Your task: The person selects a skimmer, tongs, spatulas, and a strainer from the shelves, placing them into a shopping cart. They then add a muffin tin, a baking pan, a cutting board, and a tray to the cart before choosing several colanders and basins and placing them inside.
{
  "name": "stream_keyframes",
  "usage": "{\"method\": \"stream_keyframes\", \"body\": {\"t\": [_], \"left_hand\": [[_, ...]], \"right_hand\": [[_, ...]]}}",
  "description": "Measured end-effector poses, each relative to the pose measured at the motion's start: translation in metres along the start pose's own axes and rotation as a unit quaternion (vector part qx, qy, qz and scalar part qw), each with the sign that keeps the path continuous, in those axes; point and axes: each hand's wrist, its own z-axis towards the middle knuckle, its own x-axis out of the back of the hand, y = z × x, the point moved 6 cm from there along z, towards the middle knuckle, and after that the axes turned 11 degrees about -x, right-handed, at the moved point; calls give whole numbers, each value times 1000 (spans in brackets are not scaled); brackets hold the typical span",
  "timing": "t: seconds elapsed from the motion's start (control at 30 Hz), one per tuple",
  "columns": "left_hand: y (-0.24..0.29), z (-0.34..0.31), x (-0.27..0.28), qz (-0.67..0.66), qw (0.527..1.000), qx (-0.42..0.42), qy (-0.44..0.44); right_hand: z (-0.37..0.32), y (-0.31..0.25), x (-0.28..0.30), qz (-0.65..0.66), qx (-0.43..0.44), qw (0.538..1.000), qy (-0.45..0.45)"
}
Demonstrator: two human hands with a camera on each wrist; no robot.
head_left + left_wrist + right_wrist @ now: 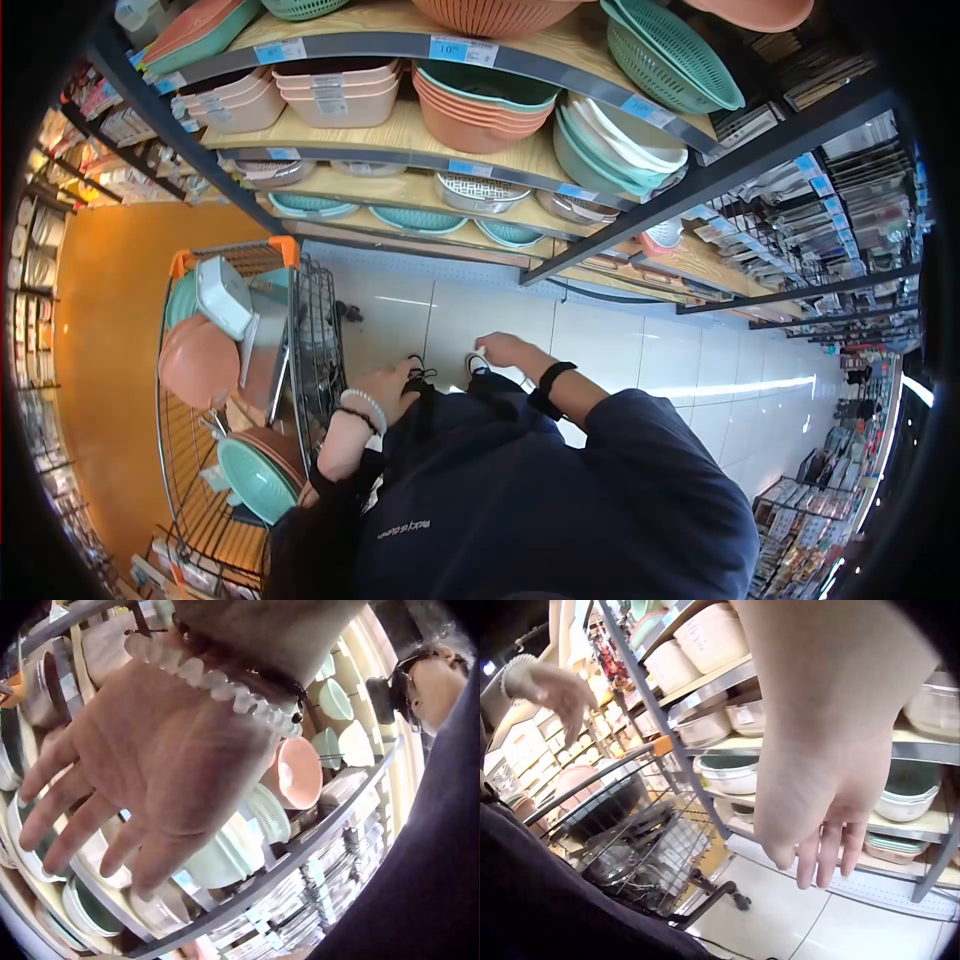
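My left hand (385,390), with a pale beaded bracelet at its wrist, is held low in front of the body beside the shopping cart (322,330). In the left wrist view its fingers are spread and relaxed, and the palm is bare. The right hand (510,352) hangs in front of the body above the shoes, a black band round its wrist. Seen from the right wrist, its fingers (827,855) point down, loosely extended, holding nothing. Inside the cart are a salmon basin (198,365), a white tub (222,297) and a green basket (257,478).
Ahead stand shelves (370,160) of stacked plastic ware: beige bins (338,98), nested orange basins (475,120), green and white bowls (600,150). A dark shelf post (640,215) rises at the right. Pale tiled floor (600,345) lies between me and the shelves.
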Motion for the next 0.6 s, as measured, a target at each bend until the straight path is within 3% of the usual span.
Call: {"method": "stream_keyframes", "body": {"t": [0.2,0.27,0.37,0.6], "left_hand": [[19,26,-57,-62,996,36,55],[28,38,-75,-121,987,53,89],[57,52,-95,-98,988,82,87],[103,83,-143,-143,988,54,36]], "right_hand": [[-15,97,1,-21,36,999,-20],[-18,114,21,35,46,998,23],[-22,139,51,114,29,991,56],[-17,171,76,91,35,993,62]]}}
